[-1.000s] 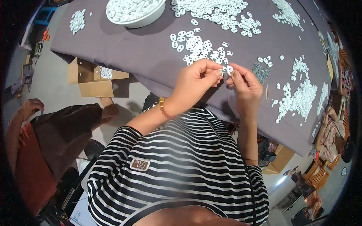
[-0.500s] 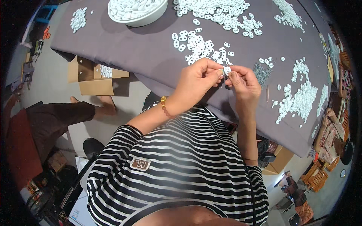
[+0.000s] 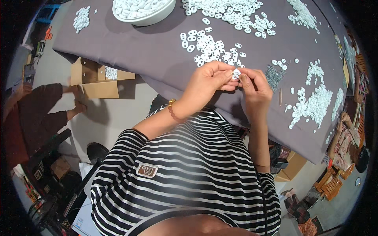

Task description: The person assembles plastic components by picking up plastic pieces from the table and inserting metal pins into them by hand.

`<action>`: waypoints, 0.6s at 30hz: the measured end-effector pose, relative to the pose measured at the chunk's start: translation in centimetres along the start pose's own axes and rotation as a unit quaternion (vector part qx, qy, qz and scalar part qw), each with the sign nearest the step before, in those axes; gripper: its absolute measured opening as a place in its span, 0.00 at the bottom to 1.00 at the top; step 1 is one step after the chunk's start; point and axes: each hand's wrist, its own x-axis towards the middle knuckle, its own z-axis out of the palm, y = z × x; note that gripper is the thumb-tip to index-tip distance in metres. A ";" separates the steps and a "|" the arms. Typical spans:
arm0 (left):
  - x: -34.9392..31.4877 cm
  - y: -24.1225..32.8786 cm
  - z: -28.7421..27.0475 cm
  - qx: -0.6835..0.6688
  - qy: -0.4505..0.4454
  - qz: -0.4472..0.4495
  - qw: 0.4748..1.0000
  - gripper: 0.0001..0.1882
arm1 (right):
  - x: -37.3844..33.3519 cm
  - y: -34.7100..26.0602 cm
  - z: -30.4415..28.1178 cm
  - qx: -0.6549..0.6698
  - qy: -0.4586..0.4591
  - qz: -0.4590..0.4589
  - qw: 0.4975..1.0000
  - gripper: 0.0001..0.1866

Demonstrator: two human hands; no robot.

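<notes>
Just over the table's near edge, my left hand [image 3: 214, 78] pinches a small white plastic piece with two dark holes [image 3: 236, 74] between thumb and fingers. My right hand [image 3: 256, 84] is closed, its thumb and forefinger tips meeting at the piece's right side. Whatever those right fingertips may hold is too small and hidden to make out. Right beyond my hands lies a loose heap of similar white pieces [image 3: 210, 48]. Beside my right hand is a pile of small grey screws [image 3: 274, 76].
More white pieces lie in a far heap [image 3: 232, 10] and a right-hand heap [image 3: 315, 104]. A white bowl [image 3: 147, 17] full of white parts stands far left on the grey tablecloth [image 3: 122, 49]. An open cardboard box [image 3: 100, 89] sits on the floor, with another person [image 3: 43, 106] close by.
The white piece has turned between my fingers, and more of its holed face shows. My hands have hardly moved. At the left, the other person has shifted away from the box's front.
</notes>
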 end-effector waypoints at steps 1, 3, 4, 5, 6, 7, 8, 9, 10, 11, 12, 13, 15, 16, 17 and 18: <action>0.0 -0.1 -0.1 0.003 -0.002 0.004 1.000 0.12 | 0.0 -0.3 0.0 -0.064 0.000 -0.045 0.997 0.09; 0.1 -0.2 -0.2 0.005 -0.004 0.008 1.000 0.13 | -0.1 -0.4 0.0 -0.128 -0.001 -0.090 0.988 0.10; 0.0 -0.3 -0.3 0.009 -0.009 0.007 1.000 0.12 | -0.1 -0.3 -0.1 -0.186 -0.015 -0.115 0.976 0.13; 0.0 -0.3 -0.5 0.014 -0.014 0.007 1.000 0.12 | -0.1 -0.3 -0.1 -0.243 -0.029 -0.140 0.959 0.16; 0.0 -0.4 -0.5 0.013 -0.015 0.007 1.000 0.12 | -0.2 -0.4 -0.1 -0.244 -0.029 -0.140 0.959 0.16; 0.1 -0.5 -0.5 0.007 -0.015 0.011 1.000 0.13 | -0.3 -0.5 -0.1 -0.250 -0.029 -0.133 0.959 0.17; 0.1 -0.6 -0.5 0.001 -0.015 0.016 1.000 0.13 | -0.3 -0.6 0.0 -0.255 -0.030 -0.126 0.958 0.19; 0.1 -0.5 -0.4 0.001 -0.015 0.016 1.000 0.13 | -0.3 -0.7 -0.1 -0.255 -0.030 -0.126 0.958 0.19; 0.1 -0.3 -0.3 -0.005 -0.024 0.017 1.000 0.13 | -0.2 -0.7 -0.1 -0.269 -0.034 -0.143 0.952 0.18; 0.1 -0.2 -0.3 -0.012 -0.034 0.019 0.999 0.13 | -0.2 -0.8 -0.1 -0.284 -0.038 -0.161 0.944 0.18; 0.1 -0.3 -0.3 -0.012 -0.034 0.019 0.999 0.13 | -0.2 -0.7 -0.1 -0.284 -0.038 -0.161 0.944 0.18; 0.3 -0.6 -0.5 -0.022 -0.044 0.025 0.998 0.13 | -0.3 -0.5 -0.1 -0.313 -0.027 -0.182 0.932 0.18; 0.3 -0.7 -0.6 -0.033 -0.054 0.031 0.998 0.14 | -0.4 -0.1 0.0 -0.341 -0.016 -0.202 0.918 0.18; 0.3 -0.7 -0.6 -0.027 -0.050 0.031 0.998 0.14 | -0.4 0.1 0.1 -0.350 0.000 -0.210 0.913 0.18; 0.3 -0.7 -0.6 -0.023 -0.046 0.031 0.998 0.14 | -0.5 0.3 0.1 -0.358 0.016 -0.217 0.908 0.18; 0.2 -0.7 -0.6 -0.023 -0.046 0.031 0.998 0.14 | -0.5 0.4 0.2 -0.358 0.016 -0.217 0.908 0.18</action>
